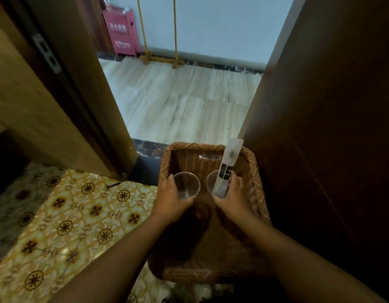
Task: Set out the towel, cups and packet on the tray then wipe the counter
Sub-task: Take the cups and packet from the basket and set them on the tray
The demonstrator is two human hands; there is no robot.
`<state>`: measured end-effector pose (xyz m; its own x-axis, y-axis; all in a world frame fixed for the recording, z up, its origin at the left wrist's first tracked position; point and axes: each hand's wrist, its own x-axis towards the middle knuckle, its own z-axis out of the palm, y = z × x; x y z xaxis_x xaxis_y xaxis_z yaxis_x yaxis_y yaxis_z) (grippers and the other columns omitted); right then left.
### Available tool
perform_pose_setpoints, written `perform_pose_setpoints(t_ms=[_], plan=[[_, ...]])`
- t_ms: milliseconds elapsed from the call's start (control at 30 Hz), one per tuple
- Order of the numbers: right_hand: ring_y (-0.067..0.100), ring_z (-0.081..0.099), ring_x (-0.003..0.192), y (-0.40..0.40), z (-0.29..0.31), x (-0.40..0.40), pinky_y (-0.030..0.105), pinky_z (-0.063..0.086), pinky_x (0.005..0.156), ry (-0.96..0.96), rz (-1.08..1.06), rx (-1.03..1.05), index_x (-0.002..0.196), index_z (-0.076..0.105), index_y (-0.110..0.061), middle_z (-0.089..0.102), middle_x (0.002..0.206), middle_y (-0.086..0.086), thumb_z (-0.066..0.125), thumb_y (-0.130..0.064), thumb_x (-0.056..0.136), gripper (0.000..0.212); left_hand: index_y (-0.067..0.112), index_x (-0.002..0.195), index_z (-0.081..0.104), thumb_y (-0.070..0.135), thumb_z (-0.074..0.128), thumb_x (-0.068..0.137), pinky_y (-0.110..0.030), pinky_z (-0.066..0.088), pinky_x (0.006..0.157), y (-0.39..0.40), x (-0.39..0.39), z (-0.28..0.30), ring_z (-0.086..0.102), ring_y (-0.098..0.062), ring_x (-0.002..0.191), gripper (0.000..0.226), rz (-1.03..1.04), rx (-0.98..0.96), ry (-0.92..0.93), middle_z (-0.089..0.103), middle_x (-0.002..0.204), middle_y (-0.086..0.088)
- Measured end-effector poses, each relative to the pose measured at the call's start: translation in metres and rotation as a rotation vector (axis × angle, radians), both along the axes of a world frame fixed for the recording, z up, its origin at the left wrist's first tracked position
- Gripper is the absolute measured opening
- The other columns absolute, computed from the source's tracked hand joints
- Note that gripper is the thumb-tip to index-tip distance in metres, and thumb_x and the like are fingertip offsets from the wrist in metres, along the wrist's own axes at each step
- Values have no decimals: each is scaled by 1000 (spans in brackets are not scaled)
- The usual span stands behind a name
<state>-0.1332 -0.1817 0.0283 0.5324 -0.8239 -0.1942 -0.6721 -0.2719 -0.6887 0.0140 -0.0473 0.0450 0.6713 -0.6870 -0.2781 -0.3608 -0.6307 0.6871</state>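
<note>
Indoors, by an open doorway, a person reaches both arms down into a wicker tray (pixel 253 162), a clear plastic cup in each hand. The left hand (pixel 170 199) wraps its fingers (pixel 171 179) round the left cup (pixel 187 184) from the near side, thumb curled under its base. The right hand (pixel 235 195) closes the same way on the right cup (pixel 212 182), with a long paper packet (pixel 229 159) standing upright in it and leaning toward the tray's far rim. Both cups sit low in the far half of the tray, apart from each other; whether they already rest on its floor is hard to tell in the dim light. Both forearms run straight and near parallel from the bottom of the view, wrists level, palms turned inward.

Such cups look thin and light, likely to buckle under a hard squeeze and to tip easily, so a gentle hold low on the wall seems wise. The packet, tall and flimsy, could topple its cup once released. A brown cloth, possibly the towel (pixel 202 217), appears to line the tray's floor. A patterned tabletop (pixel 75 215) lies just left of the tray, not yet wiped.
</note>
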Motion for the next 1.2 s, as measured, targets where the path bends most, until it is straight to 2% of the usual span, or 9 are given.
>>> perform_pose_setpoints(t_ms=[100,233,367,533,633,767,867,1000,1200], plan=[[24,39,133,10,35,18,46,44,106,-32,159,-59,149,16,-26,23,151,3,83,-35,71,103,21,136,38,43,81,72,-29,46,91,28,16,34,51,-20,116,80,36,-94,-41,39,140,-9],[24,42,130,31,79,59,41,46,103,-70,328,-167,150,20,-20,30,149,5,83,-37,71,103,17,147,29,51,79,72,-27,44,97,76,42,67,48,-20,125,96,152,-188,-122,36,147,-7],[22,49,122,74,105,110,42,50,95,-156,488,-176,142,30,-24,40,138,4,80,-47,68,92,13,151,22,47,80,72,-25,40,99,141,74,81,45,-19,129,103,319,-229,-168,35,149,-7],[20,48,122,151,101,186,34,40,94,-179,662,-179,136,30,-36,41,132,-1,76,-48,70,82,18,151,22,48,79,73,-38,43,105,232,123,77,43,-20,132,101,443,-219,-179,33,150,-5],[15,49,116,204,90,238,31,45,91,-209,732,-98,130,35,-40,42,127,-5,77,-55,67,77,21,150,22,52,77,74,-33,39,104,288,156,70,42,-18,132,98,482,-177,-221,32,150,-3],[4,45,105,281,78,313,26,40,88,-226,837,-33,124,34,-47,41,124,-11,68,-69,60,76,21,152,16,53,76,74,-31,33,107,363,208,63,36,-17,137,104,543,-127,-268,27,155,-2],[1,45,101,328,72,363,23,40,86,-227,912,-21,121,31,-52,38,119,-15,72,-59,65,69,21,153,13,58,73,75,-31,32,108,414,240,60,33,-18,139,106,620,-97,-266,23,158,-3],[7,47,110,372,69,427,28,43,92,-192,1011,-60,137,30,-36,39,127,-6,75,-47,66,84,23,153,13,61,72,74,-32,34,106,465,282,55,32,-18,140,106,709,-68,-288,22,158,-2],[14,49,116,415,65,522,35,46,97,-203,1099,-76,141,28,-32,39,135,-2,75,-43,69,87,24,152,13,61,73,73,-31,37,102,507,351,46,37,-18,137,106,814,-63,-274,25,156,-1]])
